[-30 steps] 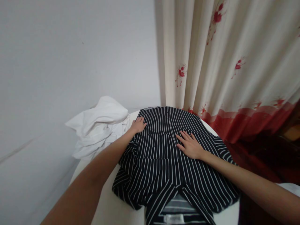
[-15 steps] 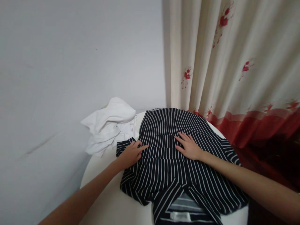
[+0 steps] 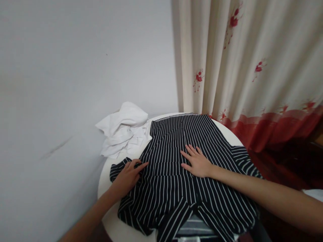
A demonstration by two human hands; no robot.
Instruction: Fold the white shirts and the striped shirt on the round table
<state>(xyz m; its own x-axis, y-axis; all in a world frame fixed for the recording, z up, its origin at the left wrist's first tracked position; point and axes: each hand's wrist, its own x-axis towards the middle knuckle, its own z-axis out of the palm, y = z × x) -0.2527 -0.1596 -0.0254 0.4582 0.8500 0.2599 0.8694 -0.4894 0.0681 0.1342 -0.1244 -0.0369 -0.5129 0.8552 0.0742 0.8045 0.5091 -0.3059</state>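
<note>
A black shirt with white stripes (image 3: pixel 166 185) is spread over a round white table, its collar toward me and its hem at the far edge. My left hand (image 3: pixel 128 176) is at the shirt's left side by the short sleeve. Its index finger points out over the fabric while the other fingers are curled in on the cloth; the thumb is partly hidden. Palm down on the middle of the shirt, my right hand (image 3: pixel 198 163) lies flat with fingers spread. Creases run across the fabric between the two hands.
A crumpled white cloth (image 3: pixel 123 127) lies at the table's back left, against the grey wall (image 3: pixel 88 50). Behind the table on the right hangs a cream curtain (image 3: pixel 242 77) with red flowers. The white table's rim (image 3: pixel 228 132) shows beyond the shirt.
My left hand has moved left, and the shirt's left side and sleeve have shifted out with it. My right hand stays flat on the shirt. The camera view has shifted slightly.
</note>
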